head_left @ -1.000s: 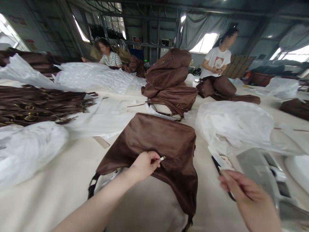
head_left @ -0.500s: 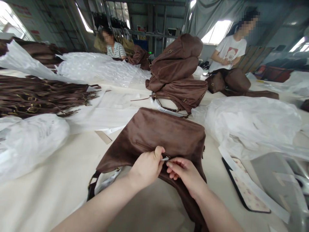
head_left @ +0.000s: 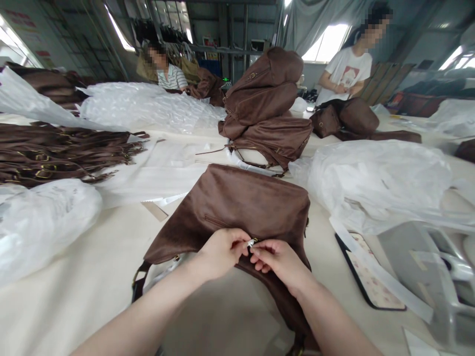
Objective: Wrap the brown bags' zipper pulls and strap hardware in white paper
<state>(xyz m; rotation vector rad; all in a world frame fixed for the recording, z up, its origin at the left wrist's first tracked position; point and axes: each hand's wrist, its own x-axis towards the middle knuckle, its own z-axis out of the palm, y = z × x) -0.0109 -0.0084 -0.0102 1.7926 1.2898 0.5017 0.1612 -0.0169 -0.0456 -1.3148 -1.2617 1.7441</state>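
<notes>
A dark brown leather bag (head_left: 256,198) lies on the pale table in front of me, its strap (head_left: 138,282) curving toward me. Over its lower middle, my left hand (head_left: 224,252) pinches a small white wrapping piece (head_left: 251,243) at the bag's zipper pull. My right hand (head_left: 276,259) has thumb and forefinger closed on the other side of the same piece, its remaining fingers curled. The fingertips of both hands nearly meet there. Part of the zipper is hidden beneath the hands.
Several brown bags (head_left: 267,94) are piled behind. Brown straps (head_left: 55,153) lie at the left, near clear plastic wrapping (head_left: 48,222). More plastic (head_left: 386,183) and a patterned phone (head_left: 374,277) are at the right. Two people stand or sit across the table.
My left thumb has come down and its fingers now pinch the white piece. My right fingertips have closed in on it too. The whole view has shifted slightly.
</notes>
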